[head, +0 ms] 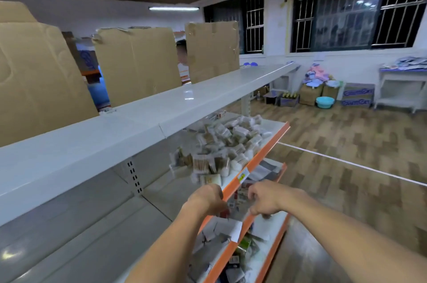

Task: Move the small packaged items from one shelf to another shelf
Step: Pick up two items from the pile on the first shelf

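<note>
A heap of small clear packets of cotton swabs point(227, 144) lies on the orange-edged shelf point(270, 146) under the white top shelf point(161, 111). My left hand point(206, 199) reaches down past that orange edge with curled fingers among small boxed items point(233, 204) on the shelf below; what it holds is hidden. My right hand point(265, 199) is beside it, fingers curled at the lower shelf's orange rim point(245, 220); whether it holds anything cannot be made out. More small packages point(240, 250) lie on the lowest visible shelf.
Cardboard sheets point(138, 63) stand along the back of the top shelf, with a person's head point(182, 51) behind them. Cardboard boxes point(312, 93), a blue basin point(324, 102) and a white table point(402, 88) stand by the far wall. The wood floor point(346, 144) lies to my right.
</note>
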Demonstrator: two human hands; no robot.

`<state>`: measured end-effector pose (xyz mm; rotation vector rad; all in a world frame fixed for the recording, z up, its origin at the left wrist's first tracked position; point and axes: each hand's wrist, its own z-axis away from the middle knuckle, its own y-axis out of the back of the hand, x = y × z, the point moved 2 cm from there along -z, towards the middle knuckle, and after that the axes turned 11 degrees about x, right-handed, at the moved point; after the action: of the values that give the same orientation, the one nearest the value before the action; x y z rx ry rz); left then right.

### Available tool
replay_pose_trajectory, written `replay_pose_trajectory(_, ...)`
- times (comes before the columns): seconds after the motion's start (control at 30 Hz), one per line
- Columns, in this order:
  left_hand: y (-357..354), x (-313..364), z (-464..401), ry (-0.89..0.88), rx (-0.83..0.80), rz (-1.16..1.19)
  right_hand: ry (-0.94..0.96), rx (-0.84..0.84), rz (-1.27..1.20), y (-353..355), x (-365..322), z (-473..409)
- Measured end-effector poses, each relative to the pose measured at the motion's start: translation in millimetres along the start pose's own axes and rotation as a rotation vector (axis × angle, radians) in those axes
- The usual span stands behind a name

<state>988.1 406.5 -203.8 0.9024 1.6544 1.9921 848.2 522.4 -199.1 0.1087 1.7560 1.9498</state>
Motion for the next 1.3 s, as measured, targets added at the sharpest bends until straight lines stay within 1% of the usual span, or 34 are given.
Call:
replay_pose_trajectory(0.17, -7.3, 14.9, -64.3, -0.021, -0.011, -0.018, -0.019, -0.016, 0.004, 0.8, 39.7, -53.8)
replay_pose_trajectory(0.27, -4.0, 23.6, -113.5, -0.028, -0.005, -0.002, -0.037, 0.005, 0.004, 10.0, 65.4, -94.1)
replay_pose_trajectory(0.43, 9.9, 42.7, -200.0, -0.048, 0.001, 0.035, -0.073, 0.010, 0.044, 41.5, 109.3, -163.3)
replay_pose_trajectory(0.6, 15.9, 51.5, -277.7, -0.038, 0.050, 0.047, -0.066, 0.073, 0.072, 74.9, 140.2, -225.2)
replay_pose_trajectory(0.77, -0.8, 46.1, -329.5, 0.019, 0.057, 0.048, -0.108, 0.053, 0.029, 78.7, 171.9, -275.8)
replay_pose_trajectory(0.87, -6.6, 45.7, -355.1, 0.013, 0.054, 0.055, -0.099, 0.042, 0.027, 80.9, 185.3, -307.6)
replay_pose_trajectory(1.03, -17.7, 52.2, -386.2, 0.073, 0.049, 0.105, 0.015, 0.003, 0.100, 82.2, 195.4, -363.5)
replay_pose_trajectory(1.1, -22.1, 49.4, -396.5, 0.126, 0.074, 0.100, 0.089, -0.002, 0.134, 83.1, 196.9, -384.5)
replay_pose_trajectory(1.17, -27.7, 47.4, -406.0, 0.187, 0.106, 0.156, 0.171, -0.002, 0.178, 83.6, 199.3, -402.9)
replay_pose_trajectory(1.3, -40.3, 43.7, -418.4, 0.283, 0.085, 0.201, 0.311, -0.030, 0.323, 84.7, 206.1, -431.5)
